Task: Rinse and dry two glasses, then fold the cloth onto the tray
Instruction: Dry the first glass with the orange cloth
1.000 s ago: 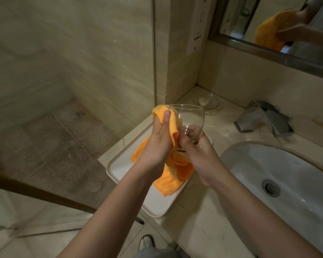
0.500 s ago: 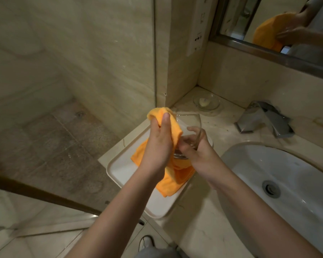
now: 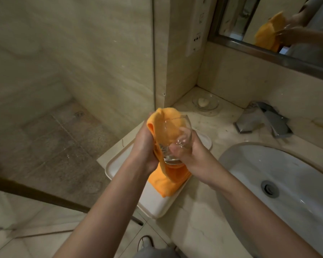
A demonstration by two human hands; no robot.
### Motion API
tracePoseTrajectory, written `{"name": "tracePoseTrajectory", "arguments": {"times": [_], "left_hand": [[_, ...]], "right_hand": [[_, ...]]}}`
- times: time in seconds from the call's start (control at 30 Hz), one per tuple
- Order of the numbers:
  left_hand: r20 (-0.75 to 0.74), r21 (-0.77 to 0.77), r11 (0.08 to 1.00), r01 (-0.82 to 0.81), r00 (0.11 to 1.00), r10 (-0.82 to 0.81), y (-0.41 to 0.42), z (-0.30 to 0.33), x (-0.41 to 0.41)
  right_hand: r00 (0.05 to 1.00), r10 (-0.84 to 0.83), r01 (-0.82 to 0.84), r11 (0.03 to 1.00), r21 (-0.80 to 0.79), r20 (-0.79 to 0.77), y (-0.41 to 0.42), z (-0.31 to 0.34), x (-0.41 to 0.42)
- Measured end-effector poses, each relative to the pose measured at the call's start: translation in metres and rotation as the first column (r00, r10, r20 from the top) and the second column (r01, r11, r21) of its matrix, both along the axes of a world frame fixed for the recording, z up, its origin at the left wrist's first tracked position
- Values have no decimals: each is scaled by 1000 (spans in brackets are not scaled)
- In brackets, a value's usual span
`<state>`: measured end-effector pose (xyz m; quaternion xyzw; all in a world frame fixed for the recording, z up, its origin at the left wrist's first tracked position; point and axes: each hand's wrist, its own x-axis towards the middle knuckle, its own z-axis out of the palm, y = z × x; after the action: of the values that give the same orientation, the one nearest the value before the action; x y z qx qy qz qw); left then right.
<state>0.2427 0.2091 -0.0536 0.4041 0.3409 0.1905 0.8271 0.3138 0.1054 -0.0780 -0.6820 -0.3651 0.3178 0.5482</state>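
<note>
Beside the sink [image 3: 268, 174]: cloth [image 3: 168, 127], outside before, now fills the glass [image 3: 177, 138]; left hand [image 3: 144, 146] grips cloth, right hand [image 3: 190, 153] grips glass; drying underway.

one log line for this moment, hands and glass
step: drying glass | left hand: grips orange cloth | right hand: grips glass | over white tray

Mid-frame, a clear glass [image 3: 177, 138] tilts, orange cloth [image 3: 166, 127] bunched against it and trailing onto the white tray [image 3: 153, 202] below.
</note>
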Motion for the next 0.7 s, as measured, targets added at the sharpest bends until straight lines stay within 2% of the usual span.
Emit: {"name": "tracePoseTrajectory", "arguments": {"times": [0.07,0.17,0.27,0.43,0.5,0.6,0.7], "left_hand": [[-39,42,999,-22,999,24,-4,7,0],[-110,143,988,-61,991,77,-12,8,4],[-72,197,979,-57,995,72,-18,6,4],[-66,77,993,87,994,-82,-4,2,-4],[-15,30,990,135,991,-134,1,-2,-5],[61,-16,995,101,993,-100,2,-7,-5],[3,9,1000,22,1000,-22,-3,-5,-1]], "right_hand": [[996,-39,43,998,-51,81,1,0,0],[987,-157,159,984,-75,39,1,7,-6],[980,-198,199,979,-41,13,2,13,-5],[994,-104,104,994,9,-46,4,10,1],[998,-33,35,999,39,-59,5,11,2],[999,15,-14,1000,9,-32,8,14,5],[995,-64,66,997,-25,70,9,11,7]]}}
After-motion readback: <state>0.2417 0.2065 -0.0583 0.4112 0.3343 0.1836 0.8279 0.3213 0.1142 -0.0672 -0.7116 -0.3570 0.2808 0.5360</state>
